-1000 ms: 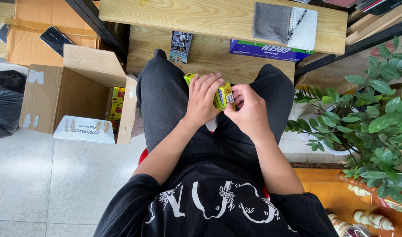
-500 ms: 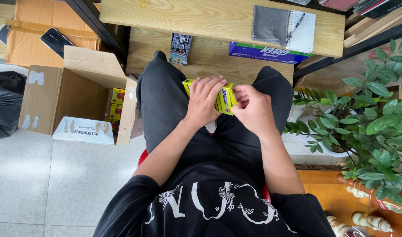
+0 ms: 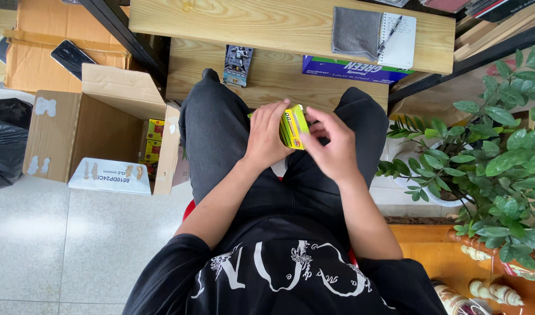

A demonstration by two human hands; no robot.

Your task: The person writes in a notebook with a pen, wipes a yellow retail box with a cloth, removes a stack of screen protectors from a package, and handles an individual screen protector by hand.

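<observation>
- Yellow carton (image 3: 293, 126), small with green edging, sits above the seated person's lap, between both hands, tilted so one narrow face points up.
- Black bag (image 3: 4, 140) slumps at nine o'clock from the carton, on the pale tiled floor.
- Cardboard box (image 3: 98, 131) stands open next to it, with more yellow packs (image 3: 153, 140) showing inside.
- Left hand (image 3: 266, 137) wraps the carton's left side, fingers closed around it.
- Right hand (image 3: 331, 146) is at the carton's right edge, fingers curled, tips touching the pack.
- Wooden shelf (image 3: 267, 23) runs at twelve o'clock, carrying a grey cloth (image 3: 356, 32) and a notepad (image 3: 400, 41).
- Leafy plant (image 3: 501, 151) fills the three o'clock side.
</observation>
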